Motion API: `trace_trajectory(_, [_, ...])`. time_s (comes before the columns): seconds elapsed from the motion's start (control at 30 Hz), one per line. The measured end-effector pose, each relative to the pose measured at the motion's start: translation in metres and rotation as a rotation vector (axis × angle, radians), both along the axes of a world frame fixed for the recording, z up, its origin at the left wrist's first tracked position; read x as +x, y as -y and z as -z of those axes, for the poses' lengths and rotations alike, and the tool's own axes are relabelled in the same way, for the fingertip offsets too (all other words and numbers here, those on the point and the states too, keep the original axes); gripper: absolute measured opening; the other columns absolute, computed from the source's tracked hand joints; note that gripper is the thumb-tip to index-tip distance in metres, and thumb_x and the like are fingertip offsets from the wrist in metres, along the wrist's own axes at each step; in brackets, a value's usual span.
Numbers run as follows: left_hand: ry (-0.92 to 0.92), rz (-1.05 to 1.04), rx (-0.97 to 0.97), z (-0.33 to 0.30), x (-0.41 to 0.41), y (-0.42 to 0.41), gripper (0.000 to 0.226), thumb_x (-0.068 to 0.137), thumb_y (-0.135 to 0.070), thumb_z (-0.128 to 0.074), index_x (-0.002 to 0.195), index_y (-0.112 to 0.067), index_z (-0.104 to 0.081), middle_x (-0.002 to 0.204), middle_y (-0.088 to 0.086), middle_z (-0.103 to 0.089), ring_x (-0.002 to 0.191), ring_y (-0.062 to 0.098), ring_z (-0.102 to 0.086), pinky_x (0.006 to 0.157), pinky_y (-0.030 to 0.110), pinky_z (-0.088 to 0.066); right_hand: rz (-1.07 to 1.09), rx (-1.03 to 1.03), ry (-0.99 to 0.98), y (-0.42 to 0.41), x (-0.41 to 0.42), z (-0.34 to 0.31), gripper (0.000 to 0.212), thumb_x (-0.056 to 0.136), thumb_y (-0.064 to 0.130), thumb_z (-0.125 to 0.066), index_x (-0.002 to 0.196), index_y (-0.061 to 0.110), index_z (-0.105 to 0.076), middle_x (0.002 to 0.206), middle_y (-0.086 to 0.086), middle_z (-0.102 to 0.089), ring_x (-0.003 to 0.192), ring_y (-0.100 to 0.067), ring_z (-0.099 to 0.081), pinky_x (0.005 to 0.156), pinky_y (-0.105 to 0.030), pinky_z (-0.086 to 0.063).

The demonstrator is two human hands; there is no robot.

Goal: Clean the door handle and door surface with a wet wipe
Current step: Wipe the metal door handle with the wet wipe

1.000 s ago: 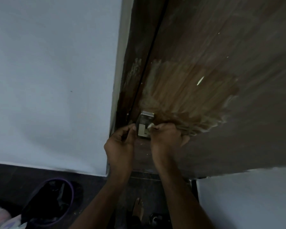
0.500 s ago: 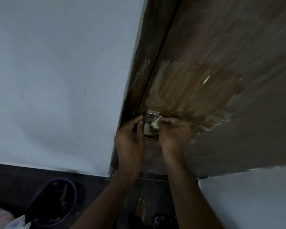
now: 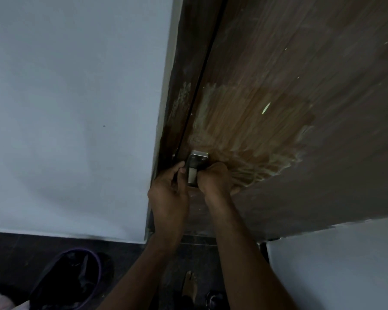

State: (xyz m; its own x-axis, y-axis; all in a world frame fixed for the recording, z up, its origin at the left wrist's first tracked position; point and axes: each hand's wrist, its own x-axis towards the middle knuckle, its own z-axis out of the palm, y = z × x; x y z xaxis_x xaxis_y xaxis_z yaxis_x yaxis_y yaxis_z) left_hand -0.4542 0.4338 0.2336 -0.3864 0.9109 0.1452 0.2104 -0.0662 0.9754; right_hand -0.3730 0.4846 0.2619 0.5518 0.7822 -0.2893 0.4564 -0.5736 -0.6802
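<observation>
- Head view, looking down along a brown wooden door (image 3: 300, 74) w/ a pale wall (image 3: 65, 108) to its left.
- Door surface: a lighter, streaky patch (image 3: 244, 130) sits just above the handle, w/ whitish smears round its edges; rest of the wood is darker and dull.
- Door handle (image 3: 194, 170): small metal fitting near the door's left edge, beside the dark gap against the frame (image 3: 177, 97). Metal plate at top, pale strip below it. It lies between the two hands.
- Left hand (image 3: 168, 195): at the handle's left side, fingers (image 3: 180, 164) curled in toward it, tips touching or just beside the metal; can't tell if it truly grips the handle.
- Right hand (image 3: 214, 180): bunched into a fist, pressed against the handle's right side and the door. Fingers curled tight. Wet wipe not visible here, so can't tell what the fist holds.
- Both forearms reach up from the bottom of the view.
- Below: dark floor (image 3: 20, 253), a dark round bin or bucket w/ purple rim (image 3: 98, 262) at lower left, a bare foot (image 3: 189, 285) near bottom centre.
- Lower right: another pale wall section (image 3: 334, 265) under the door's edge.
</observation>
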Motion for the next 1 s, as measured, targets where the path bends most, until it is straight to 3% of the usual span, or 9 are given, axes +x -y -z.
trace_trajectory(0.1, [0.001,-0.006,-0.007,-0.002,0.001,0.001,0.023,0.097,-0.018,-0.063,0.116,-0.019,-0.075,0.107,-0.015,-0.071,0.100,-0.003,-0.065,0.084,0.000,-0.042,0.043,0.033,0.035,0.002,0.001,0.000,0.012,0.082,0.010,-0.063,0.087,0.003,-0.071,0.094,-0.016,-0.074,0.091,-0.032,-0.070,0.064,-0.028,-0.042])
trace_trajectory(0.2, [0.010,-0.007,0.011,-0.006,0.001,0.002,0.022,0.096,-0.016,-0.064,0.115,-0.018,-0.075,0.107,-0.015,-0.070,0.101,-0.003,-0.065,0.085,0.000,-0.042,0.066,0.079,-0.023,0.003,0.005,0.002,0.007,0.079,0.003,-0.065,0.074,0.005,-0.070,0.084,-0.014,-0.073,0.083,-0.028,-0.068,0.078,-0.038,-0.053])
trace_trajectory(0.27, [0.004,-0.001,0.021,-0.009,0.000,0.003,0.023,0.097,-0.016,-0.063,0.116,-0.017,-0.074,0.108,-0.014,-0.071,0.102,-0.006,-0.064,0.085,0.000,-0.042,0.089,0.156,-0.089,0.008,0.007,0.001,0.019,0.076,0.000,-0.069,0.061,0.012,-0.069,0.075,-0.011,-0.073,0.075,-0.023,-0.067,0.080,-0.044,-0.055])
trace_trajectory(0.4, [-0.011,0.000,0.045,-0.011,-0.003,0.002,0.024,0.097,-0.015,-0.063,0.118,-0.017,-0.074,0.109,-0.015,-0.071,0.101,-0.014,-0.061,0.087,0.000,-0.041,0.153,0.352,-0.094,0.022,0.007,-0.005,0.019,0.080,0.011,-0.074,0.068,0.026,-0.076,0.074,0.006,-0.076,0.076,-0.014,-0.073,0.092,-0.052,-0.053])
trace_trajectory(0.5, [-0.034,-0.003,0.047,-0.012,-0.005,0.002,0.024,0.096,-0.014,-0.064,0.118,-0.017,-0.074,0.110,-0.013,-0.072,0.103,-0.007,-0.062,0.088,0.000,-0.041,0.131,0.539,0.017,0.025,0.003,-0.014,0.009,0.084,0.015,-0.075,0.091,0.019,-0.079,0.085,0.005,-0.079,0.074,-0.001,-0.072,0.078,-0.026,-0.061])
trace_trajectory(0.57, [-0.044,0.001,0.052,-0.013,-0.004,0.002,0.024,0.096,-0.014,-0.064,0.118,-0.017,-0.074,0.109,-0.015,-0.070,0.102,-0.008,-0.062,0.087,0.001,-0.041,0.122,0.643,0.125,0.026,-0.001,-0.018,0.013,0.085,0.015,-0.074,0.097,0.016,-0.079,0.089,0.003,-0.079,0.076,0.000,-0.071,0.072,-0.013,-0.057])
trace_trajectory(0.73, [-0.032,0.006,0.033,-0.012,-0.004,0.004,0.024,0.096,-0.015,-0.063,0.117,-0.020,-0.074,0.108,-0.015,-0.071,0.100,-0.010,-0.062,0.085,-0.002,-0.039,0.130,0.857,0.228,0.034,-0.015,-0.010,0.021,0.086,0.019,-0.076,0.104,0.009,-0.074,0.095,0.002,-0.073,0.086,-0.013,-0.070,0.075,-0.025,-0.058])
trace_trajectory(0.83, [-0.044,0.007,0.027,-0.010,-0.004,0.005,0.024,0.097,-0.015,-0.062,0.117,-0.021,-0.074,0.108,-0.016,-0.070,0.099,-0.012,-0.061,0.084,-0.003,-0.037,0.037,0.871,0.337,0.036,-0.020,0.000,0.026,0.081,0.021,-0.080,0.102,0.007,-0.075,0.100,-0.001,-0.068,0.094,-0.017,-0.066,0.086,-0.021,-0.052])
trace_trajectory(1.0, [-0.056,0.001,0.022,-0.006,-0.006,0.005,0.024,0.097,-0.016,-0.062,0.117,-0.021,-0.074,0.107,-0.016,-0.071,0.100,-0.007,-0.062,0.086,-0.001,-0.040,-0.044,0.889,0.458,0.035,-0.017,0.010,0.024,0.087,-0.004,-0.070,0.110,0.000,-0.074,0.105,-0.014,-0.068,0.098,-0.022,-0.062,0.093,-0.013,-0.043])
